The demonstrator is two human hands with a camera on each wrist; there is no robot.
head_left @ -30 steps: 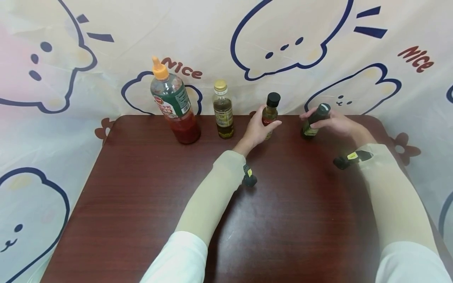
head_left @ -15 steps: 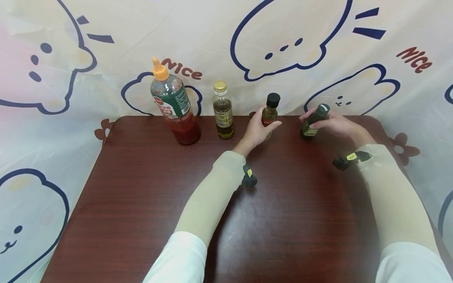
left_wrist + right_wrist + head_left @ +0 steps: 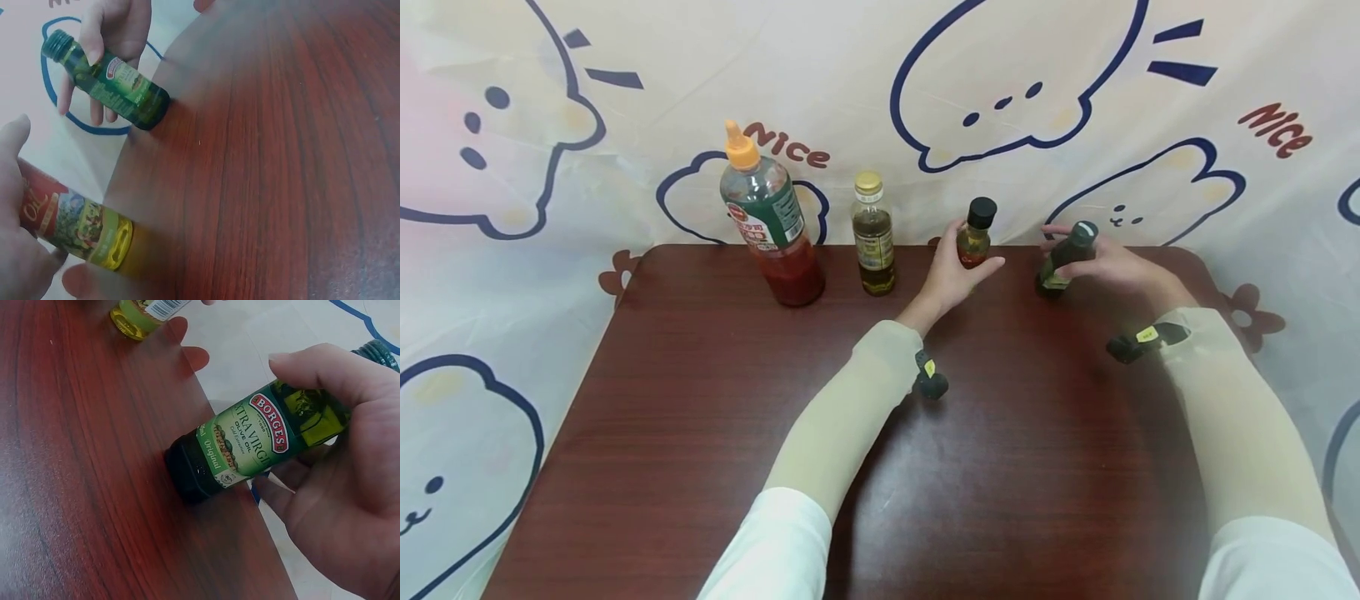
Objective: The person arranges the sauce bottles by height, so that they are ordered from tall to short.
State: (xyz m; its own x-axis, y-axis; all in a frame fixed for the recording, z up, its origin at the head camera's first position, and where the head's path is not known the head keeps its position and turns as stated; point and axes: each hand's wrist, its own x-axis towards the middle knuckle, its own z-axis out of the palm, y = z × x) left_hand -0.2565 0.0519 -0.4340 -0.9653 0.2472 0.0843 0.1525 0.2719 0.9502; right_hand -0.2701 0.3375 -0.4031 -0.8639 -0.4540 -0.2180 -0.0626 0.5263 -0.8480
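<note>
My left hand (image 3: 949, 273) is spread around a small oil bottle (image 3: 78, 222) with a red label, yellow oil and a black cap. Its thumb juts out straight, apart from the glass in the left wrist view. To the right, a dark green olive oil bottle (image 3: 247, 440), labelled Borges, has its base at the table's back edge. Around its upper half is my right hand (image 3: 1112, 262), thumb stretched over the near side and fingers extended loosely behind, as the left wrist view (image 3: 122, 28) also shows.
A large squeeze bottle (image 3: 771, 225) of red sauce with an orange nozzle stands at the back left. Beside it is an oil bottle (image 3: 873, 242) with a yellow cap. All stand along the far edge of the brown table (image 3: 700, 417), before a printed cloth (image 3: 850, 67).
The left thumb has moved slightly outward and right. The right hand's fingers have straightened and lifted a little behind the green bottle. The bottles have stayed nearly in place.
</note>
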